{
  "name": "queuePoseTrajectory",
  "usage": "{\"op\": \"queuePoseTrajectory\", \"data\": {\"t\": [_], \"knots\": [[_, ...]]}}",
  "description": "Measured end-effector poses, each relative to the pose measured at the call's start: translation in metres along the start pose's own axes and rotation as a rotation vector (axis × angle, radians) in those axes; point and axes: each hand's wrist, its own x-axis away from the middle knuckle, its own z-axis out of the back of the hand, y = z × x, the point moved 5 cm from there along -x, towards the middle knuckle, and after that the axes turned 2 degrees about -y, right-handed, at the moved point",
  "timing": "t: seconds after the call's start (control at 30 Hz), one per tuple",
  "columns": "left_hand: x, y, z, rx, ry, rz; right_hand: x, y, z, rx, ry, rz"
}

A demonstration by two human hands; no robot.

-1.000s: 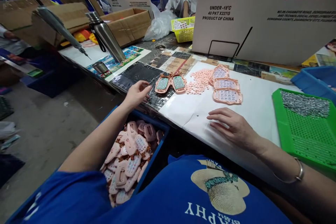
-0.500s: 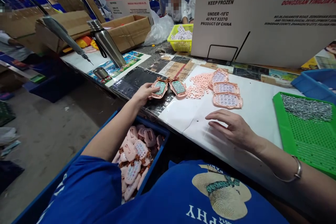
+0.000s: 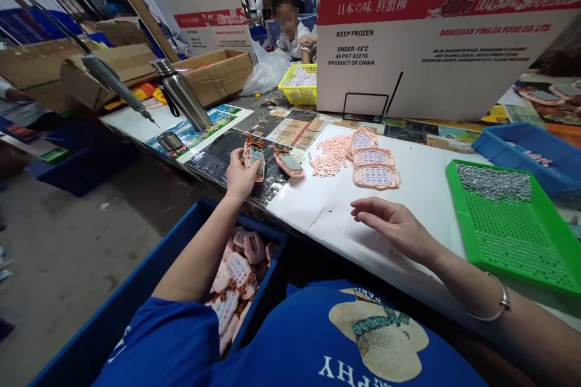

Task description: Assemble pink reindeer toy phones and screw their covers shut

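My left hand [image 3: 241, 176] is closed on a pink toy phone half [image 3: 255, 160] with a green circuit board and brown antlers, tilted up at the table's near edge. Just right of it, a similar toy phone half [image 3: 289, 162] rests on the dark tabletop. My right hand [image 3: 393, 224] hovers over the white sheet with nothing in it, its fingers stretched and slightly bent. Beyond it lie several pink shells with keypads [image 3: 376, 176], partly overlapping. Beside them spreads a pile of small pink pieces [image 3: 330, 155].
A green tray [image 3: 508, 242] of metal screws stands at right, a blue bin [image 3: 531, 148] behind it. Below the table edge, a blue crate [image 3: 200, 224] holds pink shells. A steel flask [image 3: 186, 97] and hanging screwdriver [image 3: 115, 84] are at left. A person sits beyond the yellow basket [image 3: 299, 94].
My left hand has lifted and tilted one toy phone half, moving it left, away from the other. The other half has turned and shifted slightly. My right hand stays empty over the sheet.
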Motion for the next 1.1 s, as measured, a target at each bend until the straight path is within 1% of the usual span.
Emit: {"op": "queuePoseTrajectory", "data": {"t": [0.07,0.1,0.13,0.2,0.23,0.3,0.37,0.43,0.5,0.53,0.57,0.63,0.67,0.7,0.73,0.77,0.8,0.83,0.87,0.9,0.93,0.97,1.0,1.03,1.1], "knots": [[-0.003,0.002,0.013,0.071,0.084,-0.007,0.005,0.003,0.006,-0.023,0.023,-0.011],[-0.001,0.004,0.017,0.124,0.115,-0.004,0.006,0.004,0.008,-0.042,0.032,-0.018],[0.002,0.007,0.017,0.173,0.119,0.002,0.006,0.006,0.01,-0.066,0.035,-0.028],[0.015,0.017,0.008,0.27,0.072,0.02,0.005,0.008,0.009,-0.127,0.034,-0.057],[0.026,0.024,-0.003,0.318,0.02,0.03,0.004,0.009,0.008,-0.161,0.038,-0.069],[0.053,0.037,-0.032,0.408,-0.136,0.053,0.001,0.011,0.005,-0.244,0.058,-0.08],[0.089,0.049,-0.072,0.52,-0.383,0.116,-0.001,0.011,0.002,-0.353,0.067,-0.073],[0.127,0.058,-0.109,0.583,-0.57,0.176,0.0,0.01,-0.002,-0.46,0.03,-0.042],[0.167,0.063,-0.146,0.724,-0.87,0.334,0.005,0.009,-0.002,-0.539,-0.018,-0.013],[0.183,0.065,-0.159,0.781,-0.968,0.383,0.01,0.009,-0.001,-0.567,-0.028,-0.007],[0.198,0.067,-0.17,0.819,-1.066,0.428,0.015,0.01,0.002,-0.593,-0.027,-0.011],[0.217,0.067,-0.184,0.82,-1.216,0.469,0.027,0.014,0.01,-0.644,0.002,-0.047],[0.223,0.067,-0.19,0.777,-1.29,0.463,0.033,0.017,0.015,-0.667,0.023,-0.072],[0.224,0.066,-0.194,0.698,-1.361,0.427,0.039,0.019,0.02,-0.692,0.052,-0.098],[0.222,0.066,-0.197,0.589,-1.413,0.35,0.044,0.021,0.026,-0.717,0.095,-0.121],[0.213,0.067,-0.2,0.459,-1.425,0.225,0.048,0.022,0.032,-0.739,0.151,-0.137],[0.199,0.07,-0.203,0.307,-1.388,0.058,0.051,0.024,0.038,-0.754,0.219,-0.146],[0.179,0.075,-0.206,0.165,-1.263,-0.142,0.054,0.025,0.045,-0.764,0.292,-0.149],[0.156,0.085,-0.207,0.033,-1.058,-0.361,0.056,0.026,0.051,-0.77,0.363,-0.151],[0.133,0.094,-0.207,-0.098,-0.845,-0.533,0.058,0.026,0.055,-0.773,0.423,-0.157],[0.113,0.102,-0.211,-0.255,-0.694,-0.635,0.059,0.027,0.058,-0.774,0.461,-0.166],[0.096,0.107,-0.218,-0.428,-0.608,-0.686,0.059,0.028,0.06,-0.775,0.482,-0.177],[0.081,0.11,-0.226,-0.591,-0.567,-0.71,0.06,0.029,0.06,-0.777,0.488,-0.189],[0.069,0.113,-0.234,-0.64,-0.564,-0.71,0.06,0.029,0.059,-0.777,0.482,-0.198],[0.056,0.116,-0.248,-0.706,-0.586,-0.705,0.061,0.03,0.056,-0.771,0.466,-0.203]]}}
